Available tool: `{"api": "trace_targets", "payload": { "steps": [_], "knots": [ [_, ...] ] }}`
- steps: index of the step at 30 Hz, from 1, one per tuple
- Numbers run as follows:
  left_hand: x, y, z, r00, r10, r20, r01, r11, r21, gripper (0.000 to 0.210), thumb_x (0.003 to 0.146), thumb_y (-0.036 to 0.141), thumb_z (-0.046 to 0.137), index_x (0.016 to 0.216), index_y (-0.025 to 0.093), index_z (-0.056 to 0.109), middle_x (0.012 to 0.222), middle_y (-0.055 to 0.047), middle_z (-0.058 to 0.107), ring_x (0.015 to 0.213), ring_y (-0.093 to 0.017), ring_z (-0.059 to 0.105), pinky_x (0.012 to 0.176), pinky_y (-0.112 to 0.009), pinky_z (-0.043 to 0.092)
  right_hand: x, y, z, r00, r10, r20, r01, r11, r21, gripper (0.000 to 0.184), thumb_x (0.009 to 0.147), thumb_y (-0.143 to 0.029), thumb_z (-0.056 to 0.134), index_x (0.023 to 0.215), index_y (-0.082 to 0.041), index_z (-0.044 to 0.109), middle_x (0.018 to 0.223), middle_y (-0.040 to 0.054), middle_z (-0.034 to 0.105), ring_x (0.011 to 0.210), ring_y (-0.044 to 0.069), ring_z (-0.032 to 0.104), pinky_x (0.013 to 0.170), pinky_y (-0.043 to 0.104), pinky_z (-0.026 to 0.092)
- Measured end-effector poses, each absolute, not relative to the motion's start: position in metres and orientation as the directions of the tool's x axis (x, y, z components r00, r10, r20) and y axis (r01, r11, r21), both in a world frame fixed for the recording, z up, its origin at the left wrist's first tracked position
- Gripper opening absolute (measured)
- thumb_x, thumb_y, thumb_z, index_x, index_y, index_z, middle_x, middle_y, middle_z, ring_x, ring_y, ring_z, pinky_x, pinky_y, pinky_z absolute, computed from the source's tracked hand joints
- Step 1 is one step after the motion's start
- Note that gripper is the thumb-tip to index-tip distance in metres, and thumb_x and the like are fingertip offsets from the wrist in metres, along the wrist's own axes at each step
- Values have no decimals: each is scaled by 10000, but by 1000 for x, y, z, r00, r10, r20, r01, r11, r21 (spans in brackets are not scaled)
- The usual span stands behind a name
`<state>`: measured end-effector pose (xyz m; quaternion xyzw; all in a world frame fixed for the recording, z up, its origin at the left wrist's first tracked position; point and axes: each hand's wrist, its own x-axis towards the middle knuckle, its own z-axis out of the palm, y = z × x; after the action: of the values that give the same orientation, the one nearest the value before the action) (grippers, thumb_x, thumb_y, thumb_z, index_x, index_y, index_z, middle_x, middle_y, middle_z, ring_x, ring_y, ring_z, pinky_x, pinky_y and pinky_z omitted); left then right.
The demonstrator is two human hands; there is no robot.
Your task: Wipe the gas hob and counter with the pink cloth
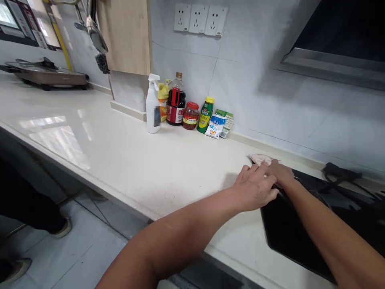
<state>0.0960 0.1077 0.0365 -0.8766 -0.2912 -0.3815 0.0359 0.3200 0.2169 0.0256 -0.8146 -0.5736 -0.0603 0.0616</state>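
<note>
A pale pinkish cloth [260, 159] lies bunched at the back left corner of the black glass cooktop [288, 224], where it meets the white counter. My right hand [278, 173] is closed on this cloth and presses it down; its fingertips are mostly hidden. Just left of it, my left hand [255, 186] rests palm down over the cooktop's left edge, close against the right hand. Its fingers are bent but apart, with the thumb toward the cooktop. I see nothing held in it.
Against the wall stand a white spray bottle [152, 106], a dark sauce bottle [176, 104], a red-lidded jar [190, 116], a green bottle [205, 115] and a white packet [215, 126]. A range hood [339, 48] hangs above right. Another person's leg [30, 204] is at left.
</note>
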Motion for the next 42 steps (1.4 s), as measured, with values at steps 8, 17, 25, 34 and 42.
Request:
{"api": "trace_targets", "payload": {
  "steps": [8, 17, 25, 34, 42],
  "knots": [
    [94, 105, 36, 625, 537, 567, 539, -822, 185, 285, 966, 367, 534, 1106, 185, 702, 1163, -99, 651, 1109, -271, 575, 966, -423, 437, 299, 147, 26, 93, 989, 114, 995, -97, 31, 547, 971, -488, 370, 1359, -114, 467, 1173, 208, 680, 1080, 326, 661, 852, 392, 458],
    [92, 100, 37, 695, 548, 466, 501, -834, 233, 299, 975, 365, 489, 1132, 190, 674, 1134, -92, 617, 1059, -262, 568, 937, -413, 431, 321, 30, -2, -13, 954, 298, 994, -20, 107, 641, 963, -588, 332, 1340, -109, 529, 1239, 212, 663, 1105, 342, 663, 929, 429, 480],
    [97, 90, 34, 777, 558, 292, 461, -820, 339, 277, 963, 370, 481, 1087, 216, 675, 1143, -79, 609, 1077, -249, 569, 931, -384, 425, 346, 9, -2, 124, 961, 246, 986, -148, 78, 617, 951, -608, 344, 1319, -159, 553, 1219, 174, 678, 1077, 323, 668, 872, 419, 503],
    [99, 91, 31, 819, 546, 175, 480, -820, 313, 339, 960, 413, 494, 1183, 221, 660, 1211, -87, 594, 1107, -267, 575, 984, -440, 431, 334, 38, 3, 48, 942, 333, 958, -137, 250, 581, 990, -553, 304, 1228, -119, 607, 1213, 177, 653, 972, 331, 628, 871, 455, 462],
    [102, 91, 24, 811, 535, 238, 480, -840, 252, 296, 946, 385, 536, 1123, 200, 685, 1186, -94, 598, 1071, -269, 589, 964, -418, 468, 321, 47, 10, -78, 929, 362, 988, 24, 152, 483, 984, -489, 381, 1227, -129, 592, 1177, 153, 666, 1074, 322, 556, 931, 414, 431]
  ]
}}
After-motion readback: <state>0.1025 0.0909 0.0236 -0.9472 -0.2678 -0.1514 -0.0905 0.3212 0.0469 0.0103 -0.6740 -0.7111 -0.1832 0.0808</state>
